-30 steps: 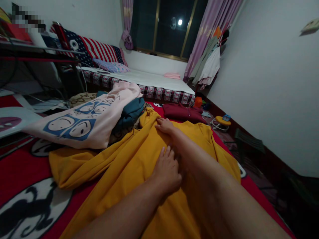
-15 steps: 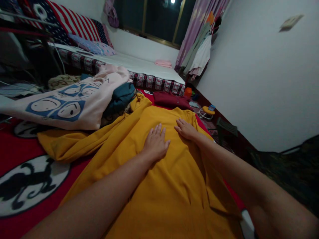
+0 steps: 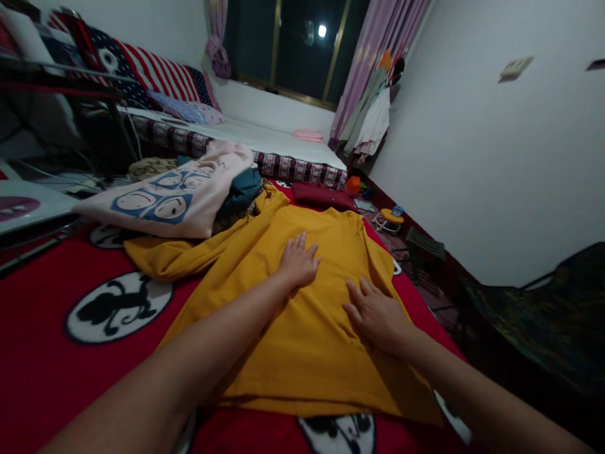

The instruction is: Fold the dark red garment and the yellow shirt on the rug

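A mustard-yellow long-sleeved top lies spread on a red blanket with black-and-white monkey medallions. Its hem is toward me and its neck end points away. One sleeve stretches out to the left, partly under a pale pink printed garment. My left hand rests on the upper middle of the top, fingers spread. Lower down and to the right, my right hand lies on the fabric with its fingers apart and slightly bent. Neither hand grips the cloth.
The pale pink printed garment lies on a pile with a teal cloth at left. A folded maroon garment sits beyond the top. On the right are a small stool and a dark camouflage-patterned chair.
My right hand has slid toward me over the top, down from near its shoulder. My left hand stays on the upper middle. The view has shifted, and the hem now shows.
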`<action>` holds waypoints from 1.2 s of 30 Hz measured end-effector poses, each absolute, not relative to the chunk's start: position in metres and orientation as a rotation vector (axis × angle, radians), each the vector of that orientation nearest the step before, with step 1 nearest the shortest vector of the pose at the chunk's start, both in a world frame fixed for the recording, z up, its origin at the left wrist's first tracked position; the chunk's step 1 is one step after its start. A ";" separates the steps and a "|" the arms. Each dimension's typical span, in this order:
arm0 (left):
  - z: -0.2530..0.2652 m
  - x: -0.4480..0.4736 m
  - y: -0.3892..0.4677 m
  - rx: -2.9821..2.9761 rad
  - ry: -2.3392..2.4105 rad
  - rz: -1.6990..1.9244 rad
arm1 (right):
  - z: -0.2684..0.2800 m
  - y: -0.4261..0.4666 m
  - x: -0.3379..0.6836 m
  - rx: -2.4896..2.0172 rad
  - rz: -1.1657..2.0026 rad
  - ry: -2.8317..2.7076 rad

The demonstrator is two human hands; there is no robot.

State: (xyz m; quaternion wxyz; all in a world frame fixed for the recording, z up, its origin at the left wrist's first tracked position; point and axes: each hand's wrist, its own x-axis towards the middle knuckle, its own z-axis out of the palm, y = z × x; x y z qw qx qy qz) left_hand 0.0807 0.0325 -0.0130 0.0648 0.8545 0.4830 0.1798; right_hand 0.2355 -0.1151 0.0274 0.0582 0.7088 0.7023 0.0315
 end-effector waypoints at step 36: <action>0.079 -0.150 0.008 2.389 1.821 0.151 | -0.017 -0.001 0.166 2.122 0.044 2.951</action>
